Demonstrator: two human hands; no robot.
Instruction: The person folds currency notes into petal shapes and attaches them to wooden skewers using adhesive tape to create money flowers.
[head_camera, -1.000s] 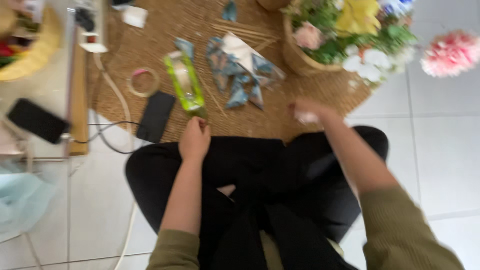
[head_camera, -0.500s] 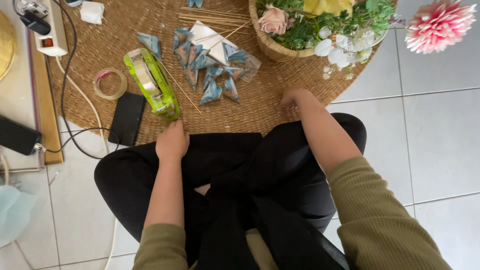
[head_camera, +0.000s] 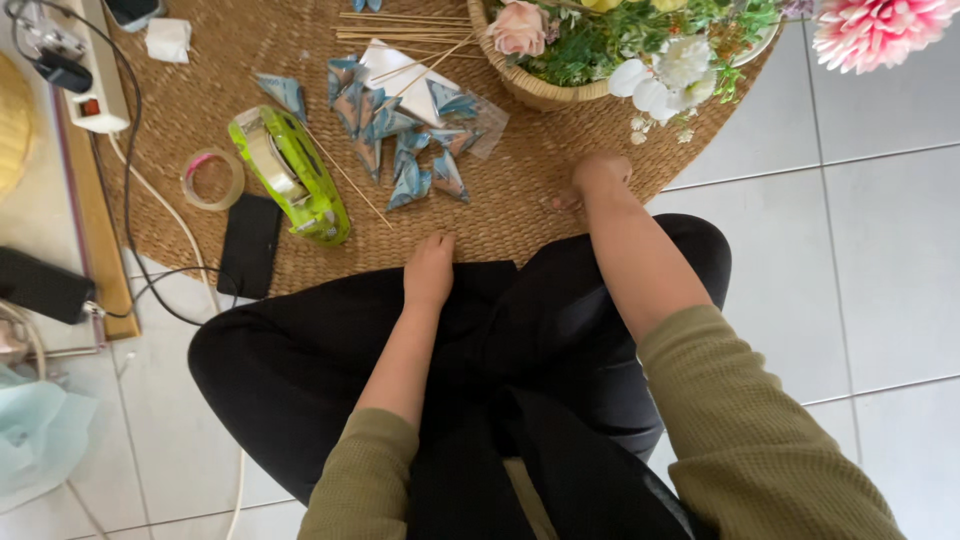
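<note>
Left hand (head_camera: 429, 270) lies flat, right hand (head_camera: 598, 172) curled, both arms outstretched

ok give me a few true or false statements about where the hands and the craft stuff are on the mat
1. The left hand rests at the near edge of the woven mat. True.
2. The right hand holds the green tape dispenser. False: the dispenser lies on the mat to the left, apart from both hands.
3. The folded blue paper pieces lie on the mat beyond the hands. True.
4. The flower basket sits on the tile floor. False: it stands on the mat.
5. The thin wooden sticks lie inside the roll of tape. False: they lie at the far side, beside the basket.
</note>
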